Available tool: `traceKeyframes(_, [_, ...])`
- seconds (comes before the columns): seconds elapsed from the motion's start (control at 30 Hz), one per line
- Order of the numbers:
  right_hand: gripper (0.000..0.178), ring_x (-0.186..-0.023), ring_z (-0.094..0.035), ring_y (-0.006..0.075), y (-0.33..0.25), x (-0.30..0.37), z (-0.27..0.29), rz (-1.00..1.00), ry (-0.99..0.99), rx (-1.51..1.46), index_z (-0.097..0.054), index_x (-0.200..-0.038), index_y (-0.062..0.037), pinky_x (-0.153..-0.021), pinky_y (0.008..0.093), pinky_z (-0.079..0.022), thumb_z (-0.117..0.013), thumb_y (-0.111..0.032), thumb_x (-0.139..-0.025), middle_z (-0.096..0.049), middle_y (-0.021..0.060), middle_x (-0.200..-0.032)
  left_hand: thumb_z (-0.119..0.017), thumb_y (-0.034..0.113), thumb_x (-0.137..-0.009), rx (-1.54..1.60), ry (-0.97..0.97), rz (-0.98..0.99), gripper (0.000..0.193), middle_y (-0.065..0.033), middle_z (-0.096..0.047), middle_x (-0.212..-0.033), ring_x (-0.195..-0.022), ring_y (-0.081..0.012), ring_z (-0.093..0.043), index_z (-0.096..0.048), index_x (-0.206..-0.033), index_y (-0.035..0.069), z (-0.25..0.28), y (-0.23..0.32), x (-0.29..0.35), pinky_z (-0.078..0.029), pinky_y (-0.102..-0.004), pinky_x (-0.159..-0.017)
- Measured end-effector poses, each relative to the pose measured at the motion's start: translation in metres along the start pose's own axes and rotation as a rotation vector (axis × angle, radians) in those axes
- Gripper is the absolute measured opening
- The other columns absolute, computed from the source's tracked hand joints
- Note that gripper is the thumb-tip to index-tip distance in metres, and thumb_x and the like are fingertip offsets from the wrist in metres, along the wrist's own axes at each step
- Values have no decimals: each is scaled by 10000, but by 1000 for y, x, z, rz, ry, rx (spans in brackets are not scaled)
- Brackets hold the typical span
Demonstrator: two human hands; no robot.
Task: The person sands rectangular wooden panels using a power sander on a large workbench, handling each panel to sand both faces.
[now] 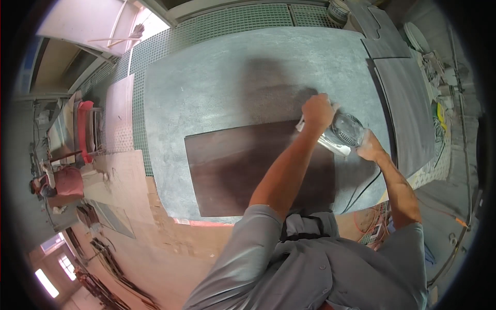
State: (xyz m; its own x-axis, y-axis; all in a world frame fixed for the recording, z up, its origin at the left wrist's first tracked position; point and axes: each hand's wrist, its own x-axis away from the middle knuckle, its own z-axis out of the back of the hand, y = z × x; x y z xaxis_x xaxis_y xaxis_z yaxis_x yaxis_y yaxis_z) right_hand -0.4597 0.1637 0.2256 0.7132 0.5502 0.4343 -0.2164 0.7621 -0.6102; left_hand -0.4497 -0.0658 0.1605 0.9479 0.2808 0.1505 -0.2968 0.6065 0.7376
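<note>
Both my hands grip a power sander [347, 130], which has a round, dark vented motor housing and a shiny metal base. My left hand [317, 111] is closed on its front end, and my right hand [368, 146] is closed round its rear end. The sander sits over the right end of a dark brown rectangular panel [258, 173]; its underside is hidden from view. A larger grey, dusty board [206, 82] lies beneath the panel. From the tool a black cable [361, 192] runs down over the board's near edge.
Dark grey panels [405, 103] lie along the right side. Green grating [243, 19] borders the far side, with a white bucket [338, 11] at its corner. Another person [67, 183] stands at the far left. Orange cords [364, 222] lie near my right side.
</note>
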Motion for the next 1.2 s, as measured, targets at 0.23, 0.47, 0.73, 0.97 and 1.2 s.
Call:
traceKeyframes(0.23, [399, -945, -703, 451, -71, -25, -50, -42, -121, 125, -704, -1098, 18, -854, 432, -573, -759, -135, -733, -727, 270, -986, -717, 478, -898, -86, 92, 34, 428, -166, -738, -945, -917, -409, -702, -739, -963, 56, 60, -69, 11, -559, -510, -790])
traceKeyframes(0.47, [502, -1010, -717, 402, -242, -99, -150, 226, -148, -16, -693, -1191, -49, -895, 472, -556, -810, -277, -759, -751, 220, -1004, -737, 447, -897, -57, 188, 185, 445, -218, -705, -790, -741, -402, -681, -749, -784, 17, 235, -222, 42, -516, -490, -679])
traceKeyframes(0.73, [389, -948, -714, 425, -357, -155, -272, 475, -144, 145, -696, -1144, -50, -873, 531, -569, -684, -181, -778, -743, 226, -993, -838, 294, -861, 42, 427, 252, 364, -78, -660, -622, -564, -135, -555, -741, -754, -40, 362, -354, 107, -462, -342, -577])
traceKeyframes(0.97, [437, -871, -737, 400, -386, -100, -328, 554, -254, 29, -635, -1170, 97, -733, 517, -575, -640, -94, -777, -738, 242, -935, -825, 347, -906, 129, 375, 482, 475, 8, -562, -572, -557, -70, -457, -666, -643, -14, 394, -381, 196, -378, -293, -527])
traceKeyframes(1.2, [665, -880, -727, 408, -315, -61, -268, 470, -224, 102, -490, -1402, 151, -775, 505, -572, -628, -118, -810, -728, 251, -927, -830, 245, -897, 104, 375, 314, 374, -10, -585, -574, -554, -66, -461, -698, -671, -22, 323, -318, 170, -382, -275, -519])
